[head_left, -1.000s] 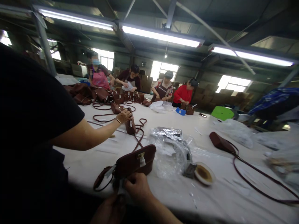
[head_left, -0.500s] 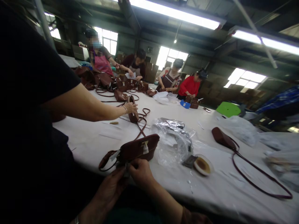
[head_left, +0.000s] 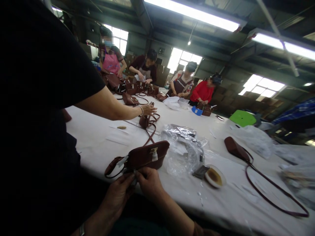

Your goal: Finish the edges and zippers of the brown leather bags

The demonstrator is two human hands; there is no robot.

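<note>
A dark brown handbag (head_left: 144, 158) with a metal clasp and a white-wrapped tag stands at the table's near edge, its strap looped to the left. Just below its front, my left hand (head_left: 119, 191) and my right hand (head_left: 149, 180) meet with fingers pinched together. Between the fingertips is something small and greyish, too small to make out. Both hands are closed and lie close to the bag's lower edge.
Beside me at left, a co-worker's arm (head_left: 108, 106) reaches to another brown bag (head_left: 144, 121). Clear plastic wrapping (head_left: 182, 150), a round dish (head_left: 214, 177) and a brown bag with a long strap (head_left: 235, 147) lie rightward on the white table (head_left: 98, 154). Several people work across it.
The co-worker's arm beside me has moved right, and the bag at that hand has turned. My hands stay pinched together at nearly the same spot. The view has shifted slightly.
</note>
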